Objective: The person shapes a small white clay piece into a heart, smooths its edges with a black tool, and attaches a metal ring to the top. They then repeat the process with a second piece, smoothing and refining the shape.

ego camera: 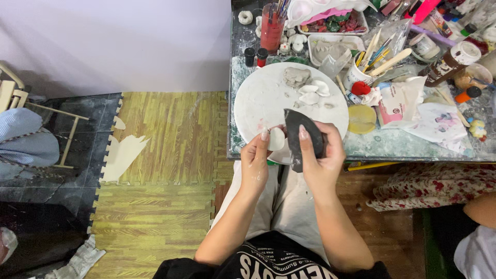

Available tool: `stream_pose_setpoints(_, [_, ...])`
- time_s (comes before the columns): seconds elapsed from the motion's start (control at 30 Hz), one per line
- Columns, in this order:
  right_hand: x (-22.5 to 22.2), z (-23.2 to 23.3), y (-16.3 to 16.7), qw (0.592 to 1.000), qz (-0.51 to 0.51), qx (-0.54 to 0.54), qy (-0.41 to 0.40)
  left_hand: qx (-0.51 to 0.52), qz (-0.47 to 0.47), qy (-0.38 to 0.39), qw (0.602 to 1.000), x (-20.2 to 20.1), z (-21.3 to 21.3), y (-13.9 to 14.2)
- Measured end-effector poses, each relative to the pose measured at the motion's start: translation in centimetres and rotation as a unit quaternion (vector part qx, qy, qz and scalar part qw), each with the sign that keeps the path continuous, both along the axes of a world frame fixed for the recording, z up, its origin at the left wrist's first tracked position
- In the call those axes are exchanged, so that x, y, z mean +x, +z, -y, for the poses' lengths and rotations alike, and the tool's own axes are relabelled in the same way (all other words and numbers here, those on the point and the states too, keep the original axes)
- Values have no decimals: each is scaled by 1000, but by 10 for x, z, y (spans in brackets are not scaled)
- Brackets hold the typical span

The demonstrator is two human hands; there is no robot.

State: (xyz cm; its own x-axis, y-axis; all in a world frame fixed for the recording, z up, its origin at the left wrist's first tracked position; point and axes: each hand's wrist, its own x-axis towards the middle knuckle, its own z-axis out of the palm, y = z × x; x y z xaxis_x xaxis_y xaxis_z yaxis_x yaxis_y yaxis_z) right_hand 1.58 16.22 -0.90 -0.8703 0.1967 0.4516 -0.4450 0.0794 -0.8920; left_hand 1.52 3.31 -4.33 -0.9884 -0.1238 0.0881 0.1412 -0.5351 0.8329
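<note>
Obs., overhead view of a seated person at the counter [361, 150] edge.

Left hand [256, 160]: raised in front of the lap, wrist bent up, fingers closed in a pinch on a small white clay piece [277, 138]. The piece sits just at the near rim of the round white board [258, 98], above the knees, not resting on anything.

Right hand [320, 155]: forearm angled in from the right, palm cupped, thumb on top, clasping a dark curved sheet [299, 137], possibly sandpaper or a flexible scraper; cannot tell which. The sheet's edge lies touching or nearly touching the white piece.

On the board, farther off: a grey clay lump [296, 76] and several white petal-like pieces [312, 93], well apart from both hands.

Judgement on technique: the piece looks thin, so light, short strokes with the dark sheet would suit it best. The left pinch ought to support directly behind the spot being worked. Keeping both hands over the board rather than the lap would catch crumbs and a dropped piece. Elbows tucked close should steady the stroke.
</note>
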Motion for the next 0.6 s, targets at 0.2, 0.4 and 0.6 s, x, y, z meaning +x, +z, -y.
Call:
stream_pose_setpoints(0.2, [19, 9, -17, 1000, -3, -12, -2, 4, 6, 4, 1000, -3, 2, -6])
stream_pose_setpoints(0.4, [8, 4, -15, 999, -16, -21, -27, 8, 6, -8, 1000, 0, -3, -4])
stream_pose_setpoints(0.6, [17, 8, -12, 1000, 9, -23, 5, -33, 22, 11, 999, -3, 2, -3])
